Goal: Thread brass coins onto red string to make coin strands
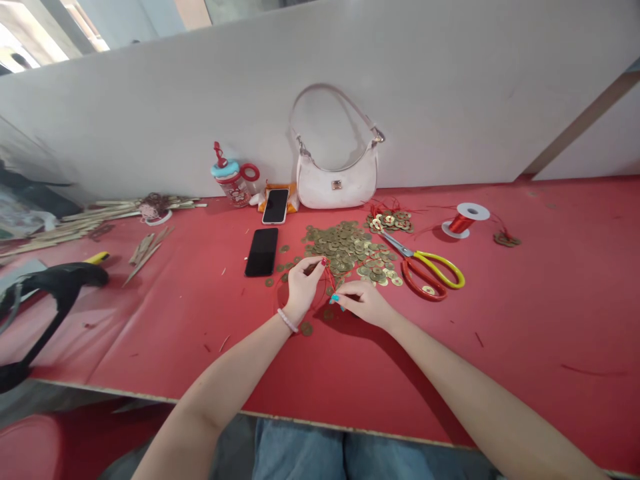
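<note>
My left hand pinches a red cord between thumb and finger. Lower on the same cord, my right hand has its fingertips closed. Just beyond both hands spreads a heap of brass-coloured coins with holes. A few loose coins lie by my left wrist. To the right of the heap rest open scissors with one yellow and one red handle. Behind them sits a bundle of coins tied with red cord. Whether a coin hangs on the held cord I cannot tell.
Left of the coins lie a black phone and a second phone. A white handbag and a lidded cup stand at the back. A spool of red cord stands right. Dry strips and a black frame lie left.
</note>
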